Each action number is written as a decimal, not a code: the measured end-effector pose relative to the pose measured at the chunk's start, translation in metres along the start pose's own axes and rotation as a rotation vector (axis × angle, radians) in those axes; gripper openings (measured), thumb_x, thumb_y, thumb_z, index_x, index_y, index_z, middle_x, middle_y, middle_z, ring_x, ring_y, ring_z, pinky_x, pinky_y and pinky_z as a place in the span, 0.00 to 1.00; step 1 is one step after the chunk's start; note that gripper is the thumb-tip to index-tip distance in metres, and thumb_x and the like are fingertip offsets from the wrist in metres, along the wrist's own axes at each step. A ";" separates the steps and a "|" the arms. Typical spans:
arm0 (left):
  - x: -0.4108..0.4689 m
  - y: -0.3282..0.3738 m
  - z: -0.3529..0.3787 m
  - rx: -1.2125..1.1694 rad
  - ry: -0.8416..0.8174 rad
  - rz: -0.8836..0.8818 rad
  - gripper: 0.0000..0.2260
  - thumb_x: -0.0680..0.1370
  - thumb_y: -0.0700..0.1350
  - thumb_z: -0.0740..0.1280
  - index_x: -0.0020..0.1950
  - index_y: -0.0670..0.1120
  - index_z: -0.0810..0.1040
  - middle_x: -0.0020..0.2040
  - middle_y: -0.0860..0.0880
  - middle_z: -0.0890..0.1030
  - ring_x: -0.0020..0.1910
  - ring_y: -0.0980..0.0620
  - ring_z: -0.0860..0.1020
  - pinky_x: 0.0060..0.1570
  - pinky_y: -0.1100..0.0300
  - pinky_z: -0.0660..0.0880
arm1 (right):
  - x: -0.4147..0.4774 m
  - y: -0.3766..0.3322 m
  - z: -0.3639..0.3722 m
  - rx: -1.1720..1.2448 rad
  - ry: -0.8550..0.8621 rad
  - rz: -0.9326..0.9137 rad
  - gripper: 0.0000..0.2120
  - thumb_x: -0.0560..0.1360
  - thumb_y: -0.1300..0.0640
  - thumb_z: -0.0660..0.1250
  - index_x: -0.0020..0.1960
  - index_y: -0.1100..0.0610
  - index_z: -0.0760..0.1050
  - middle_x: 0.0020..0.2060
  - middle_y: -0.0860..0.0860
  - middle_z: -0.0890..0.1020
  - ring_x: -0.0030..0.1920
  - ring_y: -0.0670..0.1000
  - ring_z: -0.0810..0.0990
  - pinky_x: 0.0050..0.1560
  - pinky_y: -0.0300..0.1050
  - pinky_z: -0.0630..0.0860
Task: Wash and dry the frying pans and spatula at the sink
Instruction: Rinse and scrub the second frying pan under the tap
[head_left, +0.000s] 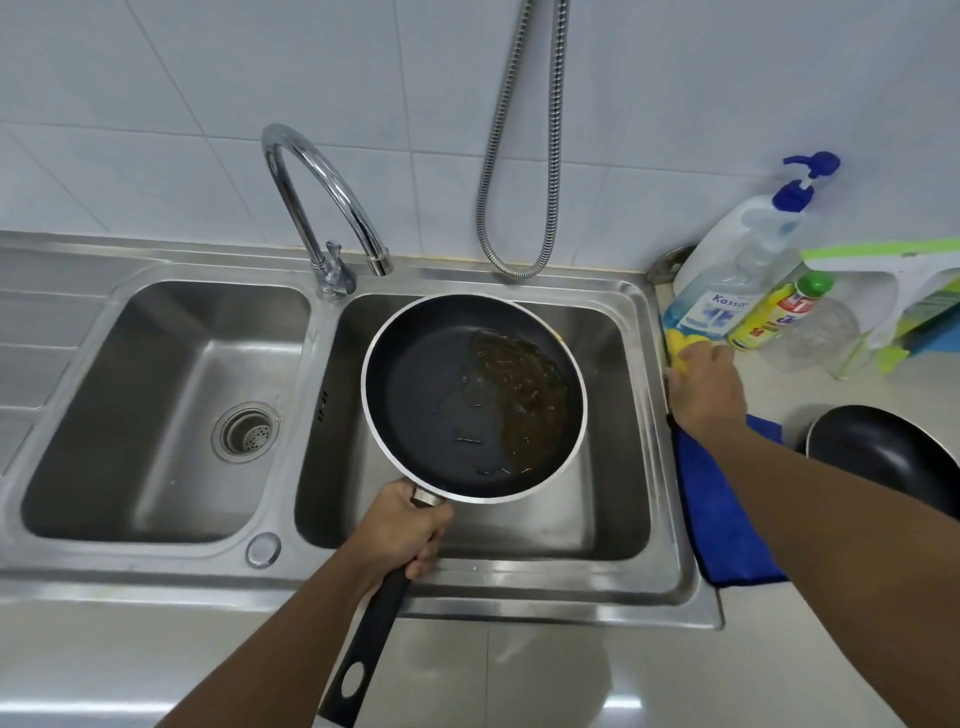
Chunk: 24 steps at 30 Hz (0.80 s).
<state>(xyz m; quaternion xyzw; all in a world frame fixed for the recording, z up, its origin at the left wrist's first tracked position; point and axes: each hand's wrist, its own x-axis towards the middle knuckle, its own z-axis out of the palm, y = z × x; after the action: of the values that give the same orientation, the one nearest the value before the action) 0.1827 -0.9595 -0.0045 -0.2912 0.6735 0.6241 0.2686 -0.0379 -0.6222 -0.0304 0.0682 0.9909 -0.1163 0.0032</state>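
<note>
The frying pan (475, 397) hangs level over the right basin of the sink (467, 587), just below the tap (322, 208). The left hand (400, 530) has its fingers and thumb wrapped round the black handle (374, 623), right up at the metal collar where handle meets pan.

Gripping that close to the body looks wise to me. The pan seems stiff, of middling weight, and nose-heavy on a long handle. A brown oily film (519, 395) covers the right half of its dark non-stick face, so the inside is probably greasy and will be slippery once wet. The coating likely scratches, so soft scrubbing suits it.

The right hand (706, 384) reaches to the tabletop (857, 384) at the sink's right rim and lies on a yellow sponge (685, 343). Its fingertips are hidden, so I cannot tell whether it has closed on the sponge. The sponge should be soft and light.

A second frying pan (883, 452) sits by the tabletop's right edge. A blue cloth (727, 509) lies along the sink's right rim. No spatula shows.

The pump bottle (727, 291) at the back reads "Kassa". The print on the green-capped yellow bottle (779, 312) beside it is too blurred to read
</note>
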 end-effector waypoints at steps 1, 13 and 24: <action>0.000 0.000 0.001 -0.004 0.000 -0.003 0.04 0.80 0.36 0.65 0.44 0.39 0.73 0.26 0.43 0.70 0.19 0.50 0.64 0.19 0.61 0.64 | 0.001 0.002 -0.001 -0.024 0.018 -0.024 0.14 0.80 0.53 0.67 0.61 0.59 0.72 0.59 0.63 0.73 0.57 0.65 0.76 0.59 0.61 0.74; -0.006 0.003 -0.008 -0.046 -0.035 -0.009 0.07 0.79 0.35 0.64 0.41 0.40 0.72 0.26 0.42 0.70 0.19 0.50 0.65 0.21 0.61 0.65 | -0.017 -0.166 -0.011 0.296 -0.058 -0.771 0.15 0.79 0.65 0.61 0.64 0.55 0.75 0.58 0.53 0.78 0.58 0.51 0.75 0.61 0.48 0.75; 0.008 -0.004 -0.030 -0.096 -0.045 -0.011 0.04 0.79 0.36 0.64 0.46 0.42 0.72 0.25 0.46 0.69 0.18 0.52 0.65 0.20 0.60 0.64 | 0.008 -0.376 -0.018 0.230 -0.467 -0.875 0.23 0.86 0.59 0.56 0.79 0.62 0.61 0.77 0.61 0.65 0.77 0.60 0.64 0.71 0.48 0.65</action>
<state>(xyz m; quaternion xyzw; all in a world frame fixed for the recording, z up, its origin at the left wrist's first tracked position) 0.1803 -0.9901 -0.0103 -0.2933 0.6349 0.6605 0.2731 -0.0963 -0.9795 0.0736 -0.3810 0.8803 -0.2272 0.1683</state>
